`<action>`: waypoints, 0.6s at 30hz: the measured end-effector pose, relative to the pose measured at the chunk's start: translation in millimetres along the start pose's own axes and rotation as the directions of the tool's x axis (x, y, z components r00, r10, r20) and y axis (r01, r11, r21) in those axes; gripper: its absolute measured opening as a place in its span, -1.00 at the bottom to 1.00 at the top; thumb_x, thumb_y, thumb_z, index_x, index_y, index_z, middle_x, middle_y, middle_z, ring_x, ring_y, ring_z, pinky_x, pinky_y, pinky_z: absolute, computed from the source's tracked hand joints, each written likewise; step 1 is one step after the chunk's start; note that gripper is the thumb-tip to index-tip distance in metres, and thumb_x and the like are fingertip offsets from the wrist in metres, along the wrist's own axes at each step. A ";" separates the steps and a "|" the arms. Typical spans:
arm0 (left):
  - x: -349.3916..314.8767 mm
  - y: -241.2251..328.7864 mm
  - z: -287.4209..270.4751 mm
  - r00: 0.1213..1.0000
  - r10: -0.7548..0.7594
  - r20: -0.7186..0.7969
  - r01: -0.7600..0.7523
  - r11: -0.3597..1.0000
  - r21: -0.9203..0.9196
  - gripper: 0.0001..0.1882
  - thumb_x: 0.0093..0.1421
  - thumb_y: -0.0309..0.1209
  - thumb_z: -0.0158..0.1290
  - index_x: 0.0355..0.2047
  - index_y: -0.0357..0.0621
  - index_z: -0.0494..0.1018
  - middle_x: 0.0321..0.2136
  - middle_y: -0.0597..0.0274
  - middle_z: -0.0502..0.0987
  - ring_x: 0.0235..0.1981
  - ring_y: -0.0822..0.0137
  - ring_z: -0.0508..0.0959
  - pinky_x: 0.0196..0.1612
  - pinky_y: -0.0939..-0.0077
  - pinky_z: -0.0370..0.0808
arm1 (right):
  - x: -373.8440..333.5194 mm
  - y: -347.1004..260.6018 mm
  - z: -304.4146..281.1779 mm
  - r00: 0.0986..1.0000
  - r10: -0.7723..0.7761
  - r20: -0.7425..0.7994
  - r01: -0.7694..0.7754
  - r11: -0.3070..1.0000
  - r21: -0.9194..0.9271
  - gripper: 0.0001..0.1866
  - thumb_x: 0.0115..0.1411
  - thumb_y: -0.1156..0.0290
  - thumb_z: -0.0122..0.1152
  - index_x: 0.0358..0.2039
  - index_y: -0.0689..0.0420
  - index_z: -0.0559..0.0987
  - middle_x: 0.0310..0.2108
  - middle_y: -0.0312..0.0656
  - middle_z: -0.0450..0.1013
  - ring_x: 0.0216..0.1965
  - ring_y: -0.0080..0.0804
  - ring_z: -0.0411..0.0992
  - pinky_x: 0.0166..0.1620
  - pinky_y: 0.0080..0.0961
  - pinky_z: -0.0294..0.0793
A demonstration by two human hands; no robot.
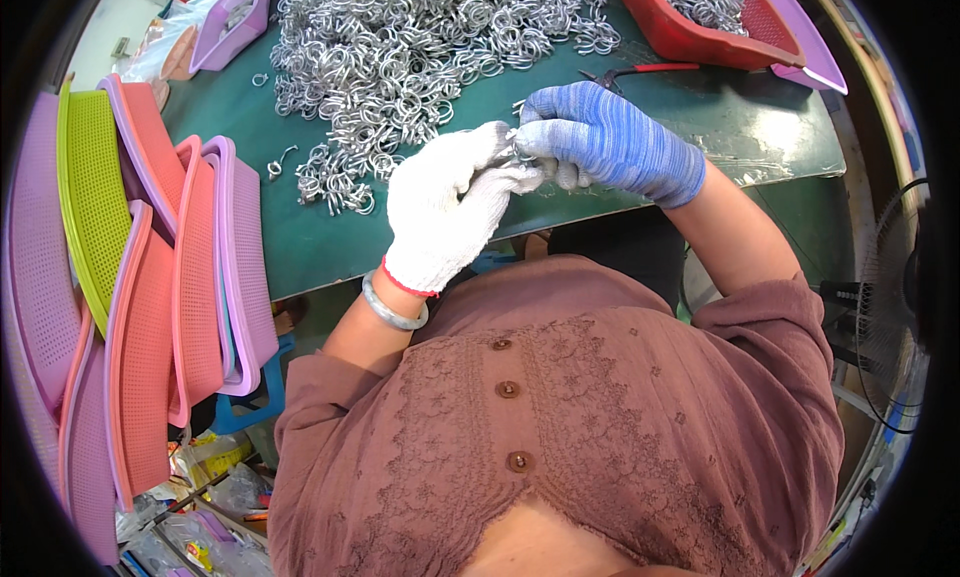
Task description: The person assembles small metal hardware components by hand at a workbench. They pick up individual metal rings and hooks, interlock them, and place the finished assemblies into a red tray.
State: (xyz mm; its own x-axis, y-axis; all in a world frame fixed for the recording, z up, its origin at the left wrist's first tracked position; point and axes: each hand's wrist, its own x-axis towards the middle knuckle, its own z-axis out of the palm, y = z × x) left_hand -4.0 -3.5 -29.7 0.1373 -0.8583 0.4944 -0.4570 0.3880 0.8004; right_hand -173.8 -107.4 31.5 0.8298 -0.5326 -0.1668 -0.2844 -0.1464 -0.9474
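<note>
My left hand [447, 199], in a white knit glove with a red cuff, meets my right hand [610, 142], in a blue glove, over the table's near edge. Both hands are closed, fingertips pinching a small metal ring piece [517, 149] between them; most of it is hidden by the gloves. Just beyond lies a big heap of silvery metal rings with short shanks, like screw eyes [400, 47]. A smaller cluster of these pieces [338, 177] spreads left of my left hand. Past my right hand, pliers with red handles [650, 68] rest on the table.
The green tabletop [740, 127] carries a red basket [690, 37] of metal pieces at the back right and a purple basket [232, 22] at the back left. Stacked pink, purple and green plastic baskets [145, 327] stand at left. A fan [890, 307] is at right.
</note>
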 end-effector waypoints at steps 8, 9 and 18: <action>-1.0 21.8 -0.6 0.903 -0.409 0.133 0.416 0.751 -0.513 -0.75 0.18 -0.61 0.01 -0.12 -0.40 0.46 -0.37 0.14 0.58 -0.42 0.43 0.57 -0.33 0.58 0.54 | 0.9 -1.6 3.9 1.000 0.013 -0.004 -0.013 0.999 0.052 -0.72 0.23 0.21 0.08 -0.38 0.18 0.55 -0.57 -0.29 0.48 -0.60 -0.63 0.41 -0.50 -0.65 0.40; -1.6 21.0 -0.3 0.907 -0.398 0.138 0.405 0.734 -0.545 -0.73 0.19 -0.61 -0.01 -0.09 -0.44 0.43 -0.35 0.08 0.58 -0.44 0.39 0.58 -0.35 0.55 0.55 | 1.1 -0.6 4.2 1.000 0.030 0.003 -0.030 0.996 0.081 -0.73 0.23 0.21 0.08 -0.38 0.18 0.55 -0.57 -0.29 0.47 -0.60 -0.63 0.41 -0.49 -0.66 0.40; -2.0 16.8 3.4 0.918 -0.382 0.103 0.369 0.733 -0.572 -0.49 0.13 -0.61 0.11 0.10 -0.42 0.29 -0.29 0.08 0.55 -0.40 0.43 0.56 -0.31 0.56 0.55 | 3.4 15.3 4.4 0.993 -0.007 -0.120 0.019 0.995 0.097 -0.75 0.22 0.23 0.13 -0.35 0.18 0.53 -0.59 -0.32 0.43 -0.58 -0.67 0.39 -0.52 -0.69 0.36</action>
State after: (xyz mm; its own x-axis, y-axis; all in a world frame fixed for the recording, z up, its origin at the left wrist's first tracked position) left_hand -14.9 3.6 -18.4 0.2105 -0.9710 0.1135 0.2187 0.1599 0.9626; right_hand -173.2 -107.8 15.3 0.7685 -0.6274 -0.1261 -0.2208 -0.0750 -0.9724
